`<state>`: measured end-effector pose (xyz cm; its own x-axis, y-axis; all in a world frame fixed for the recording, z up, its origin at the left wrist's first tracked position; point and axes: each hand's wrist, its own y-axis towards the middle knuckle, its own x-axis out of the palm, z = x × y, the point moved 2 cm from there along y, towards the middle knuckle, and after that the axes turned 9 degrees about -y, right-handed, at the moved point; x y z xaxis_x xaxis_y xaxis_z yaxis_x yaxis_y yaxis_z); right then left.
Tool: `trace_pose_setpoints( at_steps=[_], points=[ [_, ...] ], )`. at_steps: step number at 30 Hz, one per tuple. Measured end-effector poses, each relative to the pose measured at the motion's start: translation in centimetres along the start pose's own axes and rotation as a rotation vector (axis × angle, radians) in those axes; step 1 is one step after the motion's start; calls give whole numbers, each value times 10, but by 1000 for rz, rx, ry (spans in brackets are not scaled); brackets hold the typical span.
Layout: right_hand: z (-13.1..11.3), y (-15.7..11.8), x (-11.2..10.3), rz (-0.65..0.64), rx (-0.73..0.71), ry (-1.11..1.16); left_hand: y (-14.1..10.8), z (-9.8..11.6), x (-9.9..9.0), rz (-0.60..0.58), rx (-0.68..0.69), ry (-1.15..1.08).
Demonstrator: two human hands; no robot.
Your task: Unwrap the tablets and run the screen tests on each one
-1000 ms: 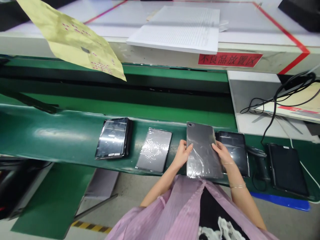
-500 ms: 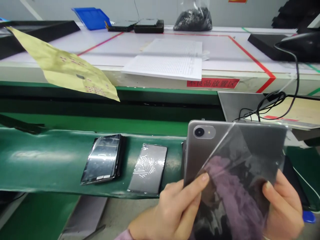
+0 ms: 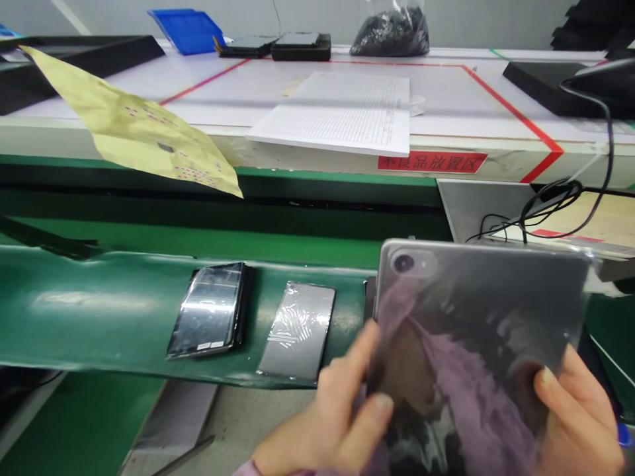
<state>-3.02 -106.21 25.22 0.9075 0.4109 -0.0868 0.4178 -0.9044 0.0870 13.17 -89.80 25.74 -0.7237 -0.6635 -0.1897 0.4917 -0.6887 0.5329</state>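
The grey tablet in clear plastic film is held up above the belt between both hands, its back with the camera lens turned toward the person. The left hand grips the lower left edge, its fingers curled round and slightly blurred. The right hand grips the lower right edge, its thumb pressed on the film. Together the two grips pinch the tablet from the sides.

Below lies a green conveyor belt carrying a film-wrapped dark tablet and a film-wrapped grey slab. Beyond it, a white table marked with red tape holds a stack of ruled paper, and a red label sits on its front edge. A yellow sheet with red dots overhangs that edge. At the far side stand a blue plastic tray and a clear bag of small black pieces.
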Motion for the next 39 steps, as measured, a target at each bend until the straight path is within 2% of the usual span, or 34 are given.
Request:
trace_pose_setpoints(
  at_steps=[2,3,5,7,9,11,13,16,19,22,25,27,29,30,32,35,37,39],
  points=[
    [7,11,1,43,118,-33,-6,-47,-18,196,-292,1],
    [14,17,3,47,178,-33,-15,-77,-31,268,-443,102],
    [32,27,9,-26,264,-25,-47,-137,-66,326,-710,530],
    [56,33,16,-115,331,0,-89,-185,-104,354,-976,932],
    [80,36,22,-152,378,-13,-130,-216,-132,322,-1178,974],
    [98,37,27,-151,409,-38,-157,-232,-147,244,-1216,885],
    [110,38,30,-138,417,-51,-168,-237,-152,207,-1202,814],
    [116,40,33,-141,387,-43,-168,-237,-158,227,-1201,781],
    [116,42,32,-153,352,-26,-160,-225,-172,244,-1182,738],
    [116,44,28,-130,327,-52,-144,-193,-187,251,-1101,697],
    [115,47,26,-90,259,-147,-117,-151,-183,308,-978,621],
    [113,49,29,-98,207,-187,-96,-126,-163,435,-936,382],
    [109,50,34,-132,188,-181,-75,-108,-132,550,-902,53],
    [106,50,38,-153,183,-172,-65,-101,-114,583,-871,-75],
    [95,51,43,-188,156,-149,-47,-88,-77,575,-785,-245],
    [70,49,45,-230,62,-85,-30,-69,-31,485,-676,-256],
    [52,48,40,-232,-2,-17,-23,-55,-13,419,-606,-170],
    [37,45,31,-192,-52,38,-18,-40,-3,344,-477,-66]
  ],
)
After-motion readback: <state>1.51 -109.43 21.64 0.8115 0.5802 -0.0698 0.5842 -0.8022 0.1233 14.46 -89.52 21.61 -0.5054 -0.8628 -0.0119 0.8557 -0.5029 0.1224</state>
